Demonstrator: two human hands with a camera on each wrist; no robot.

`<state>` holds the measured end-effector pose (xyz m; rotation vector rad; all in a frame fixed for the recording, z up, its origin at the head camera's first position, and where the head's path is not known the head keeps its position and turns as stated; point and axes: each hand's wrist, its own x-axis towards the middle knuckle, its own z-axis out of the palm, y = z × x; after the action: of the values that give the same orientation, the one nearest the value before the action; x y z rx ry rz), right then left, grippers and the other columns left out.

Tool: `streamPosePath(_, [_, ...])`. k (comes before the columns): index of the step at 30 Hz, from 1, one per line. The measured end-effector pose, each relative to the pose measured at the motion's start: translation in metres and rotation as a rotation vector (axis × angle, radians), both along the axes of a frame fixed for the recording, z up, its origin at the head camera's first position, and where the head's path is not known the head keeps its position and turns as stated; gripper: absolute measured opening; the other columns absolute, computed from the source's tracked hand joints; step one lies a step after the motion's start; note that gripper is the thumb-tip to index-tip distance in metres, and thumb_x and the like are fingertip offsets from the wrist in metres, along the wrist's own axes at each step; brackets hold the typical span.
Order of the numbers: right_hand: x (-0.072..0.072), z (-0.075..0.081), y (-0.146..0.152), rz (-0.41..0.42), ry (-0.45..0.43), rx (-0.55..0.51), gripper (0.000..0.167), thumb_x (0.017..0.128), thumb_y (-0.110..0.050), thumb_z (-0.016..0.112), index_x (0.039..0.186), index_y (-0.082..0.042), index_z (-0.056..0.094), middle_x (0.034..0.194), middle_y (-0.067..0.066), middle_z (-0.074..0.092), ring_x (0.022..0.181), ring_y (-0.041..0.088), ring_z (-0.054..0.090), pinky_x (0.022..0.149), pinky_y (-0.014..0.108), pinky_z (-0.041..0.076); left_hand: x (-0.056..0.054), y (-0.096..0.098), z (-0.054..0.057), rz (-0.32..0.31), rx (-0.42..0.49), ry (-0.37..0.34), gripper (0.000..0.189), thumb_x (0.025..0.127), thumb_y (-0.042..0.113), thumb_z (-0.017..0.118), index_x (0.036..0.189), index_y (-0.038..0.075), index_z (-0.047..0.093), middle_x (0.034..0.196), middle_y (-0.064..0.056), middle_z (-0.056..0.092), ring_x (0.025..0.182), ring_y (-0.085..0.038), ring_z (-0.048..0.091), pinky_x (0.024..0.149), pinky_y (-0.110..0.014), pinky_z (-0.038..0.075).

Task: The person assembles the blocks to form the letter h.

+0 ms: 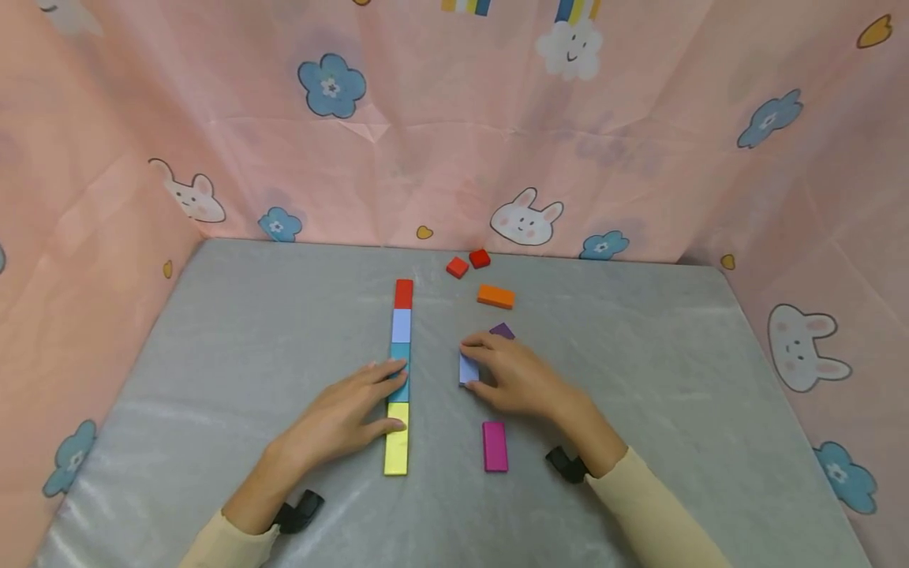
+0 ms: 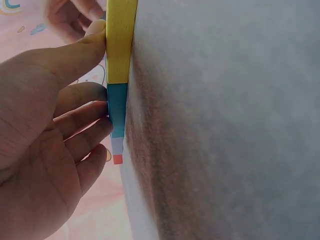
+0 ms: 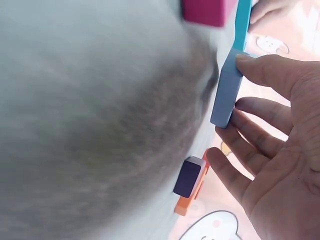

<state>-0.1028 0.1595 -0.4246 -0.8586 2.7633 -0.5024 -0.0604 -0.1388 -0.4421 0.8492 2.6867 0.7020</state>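
A straight row of flat blocks runs away from me: a yellow block (image 1: 397, 459) nearest, then teal (image 1: 400, 393), periwinkle (image 1: 402, 326) and a red block (image 1: 404, 293) at the far end. Across the row lies my left hand (image 1: 344, 418), thumb on the yellow block and fingers touching the teal part. To the right of the row, my right hand (image 1: 521, 379) pinches a second periwinkle block (image 1: 468, 369) by its two ends. The right wrist view shows the thumb at one end of this block (image 3: 227, 92) and fingertips at the other.
A magenta block (image 1: 495, 447) lies nearer me than the right hand. Just beyond that hand, a purple block (image 1: 503, 330) is partly covered. Farther back are an orange block (image 1: 495, 297) and two small red blocks (image 1: 458, 267). Pink printed cloth surrounds the grey tabletop (image 1: 639, 339).
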Motion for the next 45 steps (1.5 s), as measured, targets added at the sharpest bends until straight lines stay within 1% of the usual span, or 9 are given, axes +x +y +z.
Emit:
streamPosePath(6, [0.013,-0.003,0.006,0.024,0.003,-0.006,0.055,0.095,-0.027,0.080,0.143,-0.003,0.066,0.147,0.010,0.065,0.134,0.028,0.064,0.114,0.049,0.054,0.000,-0.002,0.000,0.005,0.005,0.003,0.074,0.094,0.037,0.081,0.155,0.004,0.053,0.169,-0.009,0.043,0.158,-0.031,0.042,0.128,-0.051,0.038])
streamPosePath(10, [0.017,-0.004,0.010,0.023,-0.009,-0.008,0.055,0.096,-0.026,0.079,0.144,-0.003,0.065,0.148,0.010,0.064,0.135,0.029,0.063,0.115,0.051,0.053,0.001,-0.004,-0.001,0.005,0.006,0.009,0.074,0.094,0.036,0.081,0.154,0.004,0.053,0.168,-0.009,0.045,0.157,-0.030,0.043,0.129,-0.049,0.037])
streamPosePath(16, [0.022,-0.003,0.015,0.016,-0.036,-0.003,0.055,0.096,-0.026,0.079,0.144,-0.003,0.065,0.150,0.010,0.064,0.137,0.030,0.062,0.117,0.052,0.051,0.001,-0.005,-0.001,0.010,0.008,-0.003,0.075,0.094,0.036,0.081,0.155,0.004,0.052,0.169,-0.009,0.044,0.157,-0.031,0.042,0.129,-0.050,0.036])
streamPosePath(22, [0.027,-0.004,0.022,0.047,-0.011,-0.005,0.055,0.097,-0.025,0.078,0.146,-0.003,0.063,0.150,0.010,0.064,0.137,0.030,0.062,0.117,0.052,0.052,0.001,-0.004,-0.001,0.008,0.011,-0.006,0.074,0.094,0.037,0.080,0.155,0.004,0.053,0.169,-0.009,0.044,0.158,-0.031,0.042,0.129,-0.050,0.036])
streamPosePath(29, [0.032,-0.005,0.029,0.041,-0.004,-0.033,0.053,0.100,-0.024,0.075,0.147,-0.005,0.062,0.151,0.009,0.063,0.139,0.029,0.061,0.118,0.053,0.050,-0.001,-0.002,0.000,0.003,0.015,-0.008,0.075,0.095,0.038,0.080,0.155,0.005,0.052,0.169,-0.008,0.043,0.158,-0.030,0.041,0.130,-0.049,0.035])
streamPosePath(37, [0.041,-0.009,0.034,0.058,0.066,-0.050,0.050,0.099,-0.016,0.074,0.146,-0.003,0.063,0.151,0.010,0.063,0.138,0.031,0.062,0.115,0.054,0.052,-0.002,0.000,0.000,-0.007,0.015,-0.007,0.074,0.095,0.037,0.080,0.155,0.005,0.052,0.169,-0.008,0.043,0.159,-0.029,0.040,0.131,-0.048,0.034])
streamPosePath(45, [0.045,-0.009,0.033,0.036,0.012,-0.035,0.050,0.101,-0.019,0.072,0.149,-0.005,0.061,0.154,0.009,0.061,0.141,0.029,0.060,0.117,0.053,0.050,-0.001,-0.001,0.000,-0.001,0.003,-0.001,0.074,0.094,0.036,0.081,0.155,0.004,0.053,0.169,-0.009,0.044,0.158,-0.031,0.041,0.129,-0.050,0.036])
